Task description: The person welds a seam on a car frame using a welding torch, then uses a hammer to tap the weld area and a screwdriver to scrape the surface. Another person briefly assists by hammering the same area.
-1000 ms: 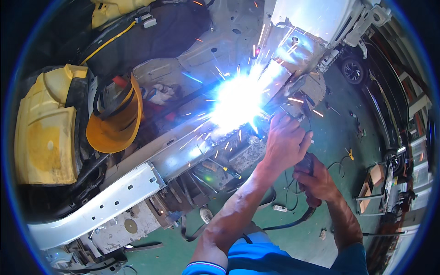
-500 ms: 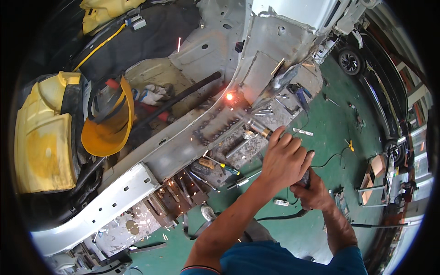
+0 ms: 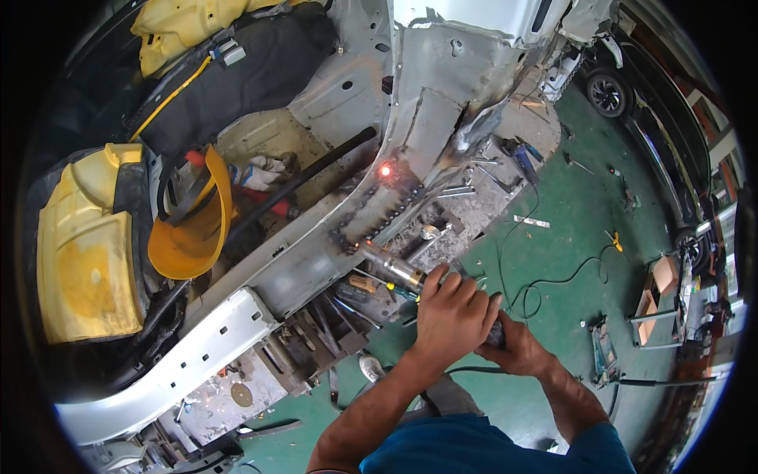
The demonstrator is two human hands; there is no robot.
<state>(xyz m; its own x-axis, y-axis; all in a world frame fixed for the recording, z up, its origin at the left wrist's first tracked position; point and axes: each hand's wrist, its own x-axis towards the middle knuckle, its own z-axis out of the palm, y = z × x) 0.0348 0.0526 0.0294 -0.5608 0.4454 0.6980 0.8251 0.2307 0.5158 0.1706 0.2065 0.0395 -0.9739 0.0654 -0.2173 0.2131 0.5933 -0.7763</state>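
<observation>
Though torch [image 3: 404,272] crowds sill edge [image 3: 314,285], floor [image 3: 568,246] opens rightward.

Soft, fairly even light covers the middle, where a weld spot [image 3: 385,171] glows orange-red (a tiny point of glare). The white body panel [image 3: 482,19] shines brightly; black vignetting frames everything, and the black car [image 3: 667,130] bows near the rim.

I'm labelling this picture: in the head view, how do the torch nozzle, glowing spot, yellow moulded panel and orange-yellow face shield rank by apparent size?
Largest to smallest:
1. Yellow moulded panel
2. Orange-yellow face shield
3. Torch nozzle
4. Glowing spot
</observation>
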